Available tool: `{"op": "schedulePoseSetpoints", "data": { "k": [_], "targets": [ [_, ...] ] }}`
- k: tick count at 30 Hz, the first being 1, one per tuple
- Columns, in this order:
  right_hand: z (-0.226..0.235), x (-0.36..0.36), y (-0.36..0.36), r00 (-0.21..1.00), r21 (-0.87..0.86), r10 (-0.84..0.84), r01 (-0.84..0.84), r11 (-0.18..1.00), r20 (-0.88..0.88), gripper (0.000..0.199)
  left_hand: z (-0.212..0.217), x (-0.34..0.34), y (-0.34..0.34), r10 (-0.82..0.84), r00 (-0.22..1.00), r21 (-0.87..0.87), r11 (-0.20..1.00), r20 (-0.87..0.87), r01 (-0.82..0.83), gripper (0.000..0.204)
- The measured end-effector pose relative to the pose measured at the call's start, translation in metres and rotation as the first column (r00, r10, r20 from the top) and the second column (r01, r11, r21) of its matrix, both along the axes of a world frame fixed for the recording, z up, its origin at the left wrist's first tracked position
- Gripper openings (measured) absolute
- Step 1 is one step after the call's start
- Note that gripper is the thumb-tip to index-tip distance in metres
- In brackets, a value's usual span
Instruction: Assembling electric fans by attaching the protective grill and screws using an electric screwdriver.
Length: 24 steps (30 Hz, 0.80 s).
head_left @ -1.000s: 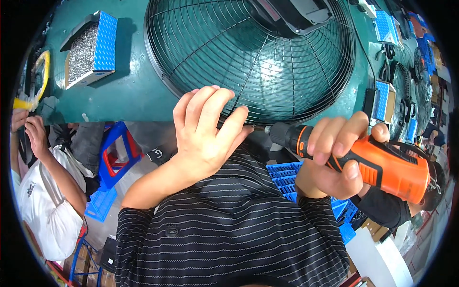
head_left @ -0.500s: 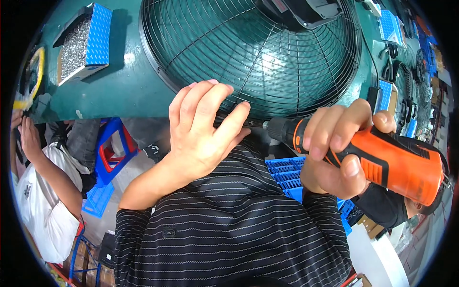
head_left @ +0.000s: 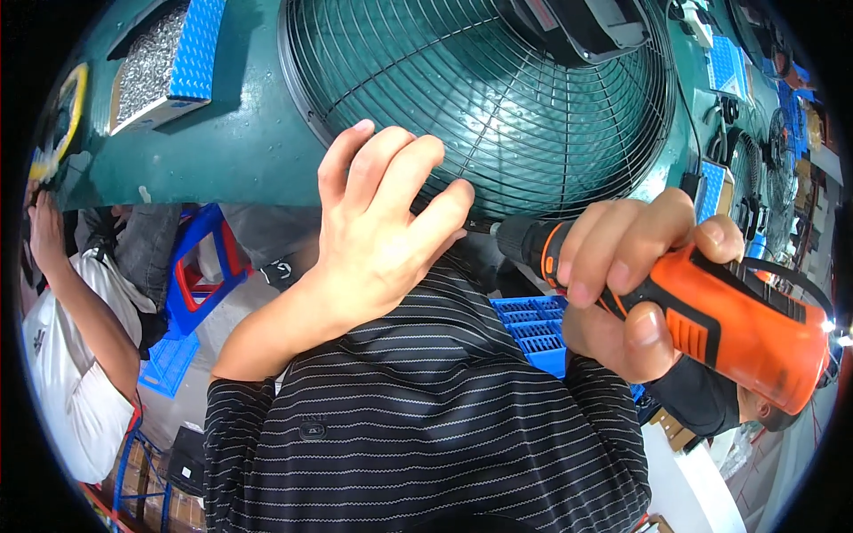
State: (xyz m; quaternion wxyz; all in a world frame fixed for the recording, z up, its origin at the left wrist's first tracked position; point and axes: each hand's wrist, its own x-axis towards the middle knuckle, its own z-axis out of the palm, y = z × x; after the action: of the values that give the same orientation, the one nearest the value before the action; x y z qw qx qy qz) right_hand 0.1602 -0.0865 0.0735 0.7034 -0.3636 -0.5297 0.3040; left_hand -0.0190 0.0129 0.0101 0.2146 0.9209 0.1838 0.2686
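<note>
A large round black wire fan guard [head_left: 533, 133] lies on the green table, with a dark motor [head_left: 582, 31] at its hub. My left hand [head_left: 378, 226] is at the guard's near rim, fingers bent over the edge, the index fingertip above and the thumb below. Whether a small part sits between those two is hidden. My right hand [head_left: 622, 284] grips an orange and black cordless drill [head_left: 737, 329], held level. Its chuck points left at the near rim, close beside my left fingertips; the bit's contact there is too small to make out.
An open blue and white box [head_left: 191, 53] full of small metal fasteners stands on the table [head_left: 258, 160] at the left. Further left, a person in a white shirt [head_left: 75, 355] sits near a blue and red stool [head_left: 200, 275]. Blue plastic crates [head_left: 533, 329] are below the table edge.
My left fingers have bent more and shifted slightly along the rim. The drill remains at the rim, tilted a little differently. The guard and table sit slightly shifted in view.
</note>
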Motion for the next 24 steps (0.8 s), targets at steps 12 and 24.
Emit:
{"op": "schedulePoseSetpoints", "data": {
  "k": [12, 24],
  "targets": [
    [0.0045, -0.0003, 0.0035, 0.995, -0.065, 0.095, -0.096, 0.993, -0.013, 0.061, -0.0024, 0.0026, 0.0014, 0.024, 0.998, -0.005, 1.0, 0.052, -0.024, 0.021],
    [0.0019, -0.0025, -0.002, 0.996, -0.015, -0.018, 0.017, 1.0, -0.085, 0.062, -0.0058, 0.0018, 0.0005, 0.046, 0.996, 0.01, 0.999, 0.074, -0.047, 0.021]
  ]
}}
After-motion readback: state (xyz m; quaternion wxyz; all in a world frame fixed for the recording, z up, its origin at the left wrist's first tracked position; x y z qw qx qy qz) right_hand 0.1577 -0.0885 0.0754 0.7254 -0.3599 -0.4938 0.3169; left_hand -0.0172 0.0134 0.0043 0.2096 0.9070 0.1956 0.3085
